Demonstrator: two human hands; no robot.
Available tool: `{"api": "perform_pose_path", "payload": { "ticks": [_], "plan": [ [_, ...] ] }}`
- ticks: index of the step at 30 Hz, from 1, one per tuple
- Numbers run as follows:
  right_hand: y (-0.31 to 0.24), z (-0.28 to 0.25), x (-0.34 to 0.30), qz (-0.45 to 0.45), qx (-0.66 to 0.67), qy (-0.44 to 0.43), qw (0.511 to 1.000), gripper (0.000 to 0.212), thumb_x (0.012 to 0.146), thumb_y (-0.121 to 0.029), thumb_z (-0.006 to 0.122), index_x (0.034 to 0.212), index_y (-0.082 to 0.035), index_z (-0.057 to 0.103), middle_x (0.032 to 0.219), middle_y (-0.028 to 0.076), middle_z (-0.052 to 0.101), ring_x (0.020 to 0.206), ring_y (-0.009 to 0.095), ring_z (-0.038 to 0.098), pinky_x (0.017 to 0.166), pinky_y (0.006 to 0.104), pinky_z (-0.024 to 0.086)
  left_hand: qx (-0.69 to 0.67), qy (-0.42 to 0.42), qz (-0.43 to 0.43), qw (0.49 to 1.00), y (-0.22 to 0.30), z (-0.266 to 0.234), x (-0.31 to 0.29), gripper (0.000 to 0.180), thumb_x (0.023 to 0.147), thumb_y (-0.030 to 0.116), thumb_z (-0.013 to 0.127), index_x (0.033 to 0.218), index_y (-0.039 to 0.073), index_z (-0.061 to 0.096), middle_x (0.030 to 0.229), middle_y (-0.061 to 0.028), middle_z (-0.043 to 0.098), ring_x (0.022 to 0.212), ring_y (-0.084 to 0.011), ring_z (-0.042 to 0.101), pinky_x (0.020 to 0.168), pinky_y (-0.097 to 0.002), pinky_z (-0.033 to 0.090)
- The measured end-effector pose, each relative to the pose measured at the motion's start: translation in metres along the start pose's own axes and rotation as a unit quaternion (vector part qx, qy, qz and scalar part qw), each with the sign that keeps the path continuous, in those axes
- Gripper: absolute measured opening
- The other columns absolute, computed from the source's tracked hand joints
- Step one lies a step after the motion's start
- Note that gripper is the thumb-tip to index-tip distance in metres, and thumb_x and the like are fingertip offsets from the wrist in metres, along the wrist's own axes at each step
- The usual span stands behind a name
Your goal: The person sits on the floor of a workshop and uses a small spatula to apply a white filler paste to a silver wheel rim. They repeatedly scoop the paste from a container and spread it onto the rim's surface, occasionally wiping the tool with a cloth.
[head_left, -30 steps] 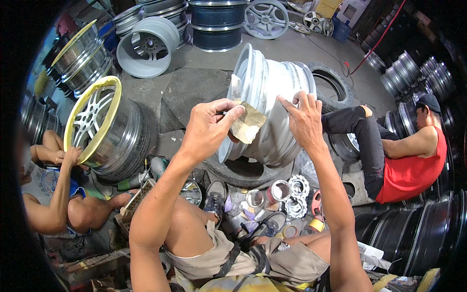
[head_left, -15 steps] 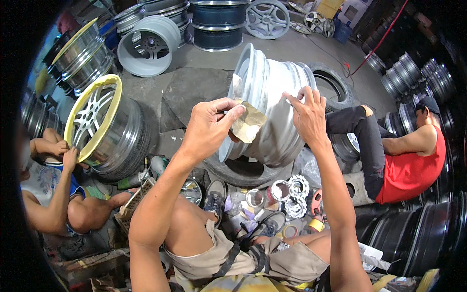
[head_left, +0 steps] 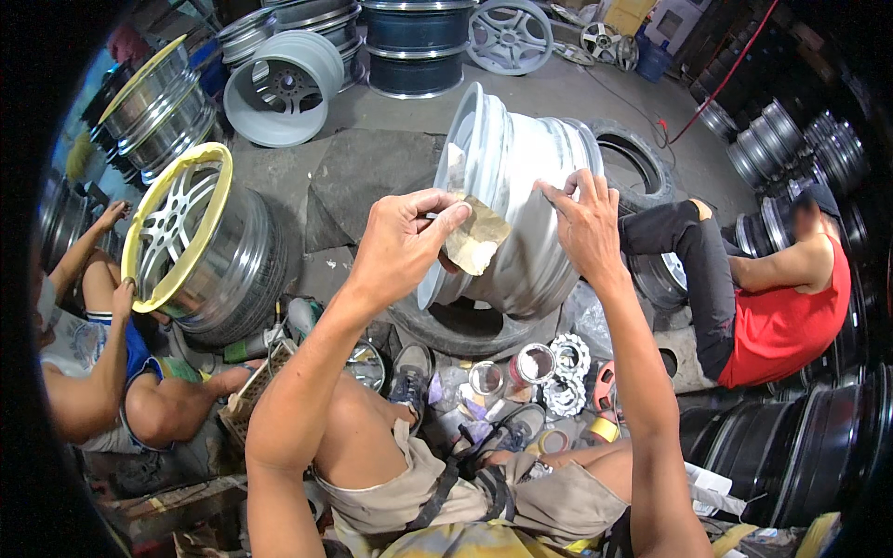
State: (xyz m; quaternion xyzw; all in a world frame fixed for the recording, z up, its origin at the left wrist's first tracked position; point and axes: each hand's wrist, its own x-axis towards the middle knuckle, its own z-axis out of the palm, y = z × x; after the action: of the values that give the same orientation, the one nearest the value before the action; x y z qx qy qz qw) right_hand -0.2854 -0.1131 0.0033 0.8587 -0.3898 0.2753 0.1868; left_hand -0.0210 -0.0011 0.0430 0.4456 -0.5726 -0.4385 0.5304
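- Head view: the pale grey wheel rim [head_left: 544,200] stands tilted at one o'clock from centre, over a dark tyre [head_left: 456,340].
- The left hand [head_left: 398,237], at the rim's nine o'clock: grip clamped on a tan sheet [head_left: 476,234].
- The right hand [head_left: 589,228], at its three o'clock: grip apart, touching the rim.
- Round tin [head_left: 534,365], white inside: six o'clock.

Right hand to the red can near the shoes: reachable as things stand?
Probably yes: the right hand seems to hold nothing and is merely at the grey rim, and nothing appears to cover the red can lower down.
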Motion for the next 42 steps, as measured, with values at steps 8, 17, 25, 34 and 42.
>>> {"api": "perform_pose_path", "payload": {
  "ticks": [8,17,25,34,42],
  "plan": [
    [-0.003,-0.001,0.0,-0.004,0.017,-0.002,1.0,0.043,0.083,-0.002,0.065,0.119,-0.02,0.077,0.099,0.006,0.048,0.095,0.023,0.048,0.082,0.038,0.036,-0.014,0.002,-0.009,1.0,0.003,0.005,0.0,0.023,0.102,0.017,0.065,0.103,-0.005,0.072,0.082,-0.0036,0.071,0.068,-0.0071,0.067,0.053,-0.0253,0.057],
    [-0.005,0.004,0.005,-0.007,0.019,0.004,1.0,0.045,0.081,-0.004,0.066,0.122,-0.019,0.075,0.102,0.007,0.05,0.1,0.024,0.049,0.085,0.0384,0.037,-0.008,-0.006,-0.02,1.0,0.007,0.006,0.0,0.023,0.101,0.015,0.065,0.105,-0.005,0.074,0.086,-0.0056,0.073,0.074,-0.0097,0.07,0.057,-0.0263,0.059],
    [-0.01,0.0,-0.004,-0.012,0.002,-0.017,1.0,0.044,0.082,-0.004,0.064,0.122,-0.019,0.074,0.104,0.008,0.051,0.102,0.025,0.05,0.087,0.0397,0.037,-0.004,-0.006,-0.022,1.0,0.006,0.001,-0.002,0.023,0.101,0.015,0.066,0.105,-0.006,0.074,0.086,-0.0057,0.073,0.073,-0.0091,0.069,0.056,-0.0259,0.058],
    [-0.011,0.0,0.002,-0.033,-0.003,-0.011,0.999,0.045,0.081,-0.003,0.064,0.122,-0.019,0.074,0.102,0.007,0.051,0.1,0.024,0.05,0.086,0.0396,0.038,-0.02,0.001,-0.008,1.0,0.002,0.004,-0.002,0.025,0.101,0.018,0.066,0.105,-0.005,0.072,0.084,-0.0045,0.072,0.068,-0.0074,0.067,0.054,-0.025,0.058],
    [-0.006,0.002,0.01,-0.025,0.006,0.001,1.0,0.043,0.08,-0.003,0.065,0.118,-0.019,0.076,0.102,0.007,0.052,0.1,0.024,0.05,0.086,0.0398,0.038,-0.01,-0.004,-0.02,1.0,0.006,0.005,-0.003,0.024,0.101,0.018,0.067,0.105,-0.005,0.072,0.084,-0.0014,0.07,0.071,-0.005,0.064,0.056,-0.0233,0.055]
  ]
}}
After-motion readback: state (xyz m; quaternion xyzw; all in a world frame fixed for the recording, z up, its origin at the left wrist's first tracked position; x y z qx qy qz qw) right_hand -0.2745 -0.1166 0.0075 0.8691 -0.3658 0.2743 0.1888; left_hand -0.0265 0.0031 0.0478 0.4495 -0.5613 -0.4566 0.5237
